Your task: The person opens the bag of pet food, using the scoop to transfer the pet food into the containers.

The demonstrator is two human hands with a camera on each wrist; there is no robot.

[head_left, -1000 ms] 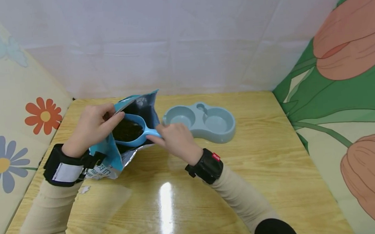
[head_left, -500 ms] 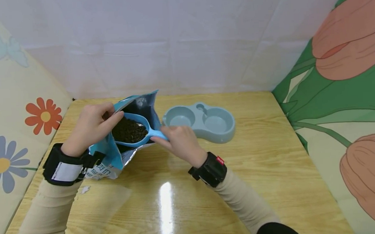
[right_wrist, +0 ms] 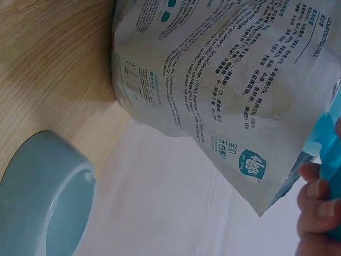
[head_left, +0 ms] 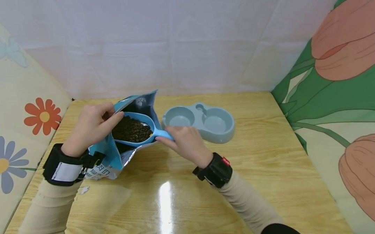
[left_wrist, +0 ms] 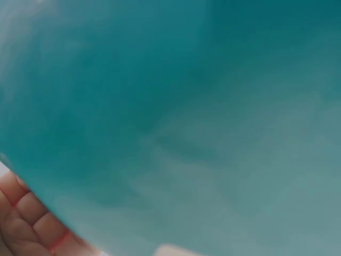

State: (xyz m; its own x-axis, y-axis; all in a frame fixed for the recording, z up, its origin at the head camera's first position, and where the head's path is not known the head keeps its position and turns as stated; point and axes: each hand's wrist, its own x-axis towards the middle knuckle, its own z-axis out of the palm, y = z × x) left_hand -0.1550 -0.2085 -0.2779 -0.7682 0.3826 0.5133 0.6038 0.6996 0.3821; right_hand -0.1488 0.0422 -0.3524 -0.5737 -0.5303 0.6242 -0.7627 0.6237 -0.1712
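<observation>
My right hand (head_left: pixel 188 141) grips the handle of a blue scoop (head_left: pixel 163 132), its fingers also visible at the right edge of the right wrist view. Brown kibble (head_left: pixel 131 130) fills the scoop's bowl, which lies in the mouth of a pet food bag (head_left: pixel 105 171). At the bag's left rim, my left hand (head_left: pixel 95 126) pinches the edge and keeps the mouth spread. The bag's teal side (left_wrist: pixel 176 117) takes up most of the left wrist view. Printed text and a logo cover its white face (right_wrist: pixel 224 80) in the right wrist view.
A grey-blue double pet bowl (head_left: pixel 203 130) stands on the wooden table (head_left: pixel 255 170), right of the bag and just beyond my right hand. A small white scrap (head_left: pixel 85 190) lies in front of the bag. A white cloth (head_left: pixel 171 44) hangs behind the table.
My right hand has drawn the scoop to the right and up within the bag's mouth, so its heaped kibble shows more. My left hand and the bag have stayed in place.
</observation>
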